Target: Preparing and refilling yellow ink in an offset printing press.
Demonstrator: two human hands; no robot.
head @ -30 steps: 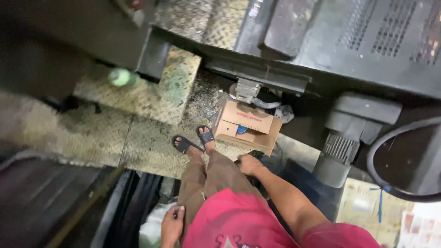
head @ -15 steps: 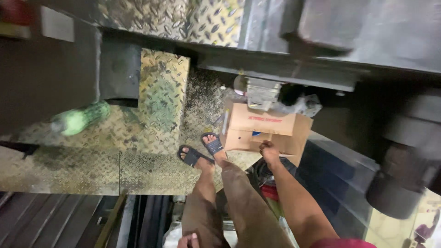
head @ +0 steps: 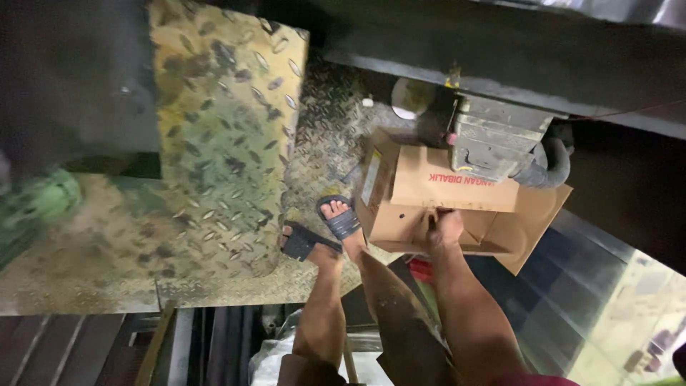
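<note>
The right hand (head: 446, 227) curls its fingers over the near flap of the open cardboard box (head: 436, 204), which sits on the checker-plate floor (head: 214, 164) just right of the sandalled feet, so a steady, level pull would suit; the left hand is out of view.

A worn diamond-plate floor (head: 214, 143) is spreading across the left, yellowed and grimy. A blurred green bottle (head: 39, 204) is lying at its left edge. A grey metal machine housing (head: 496, 143) is hanging overhead, beside a dark hose (head: 554, 168).
</note>
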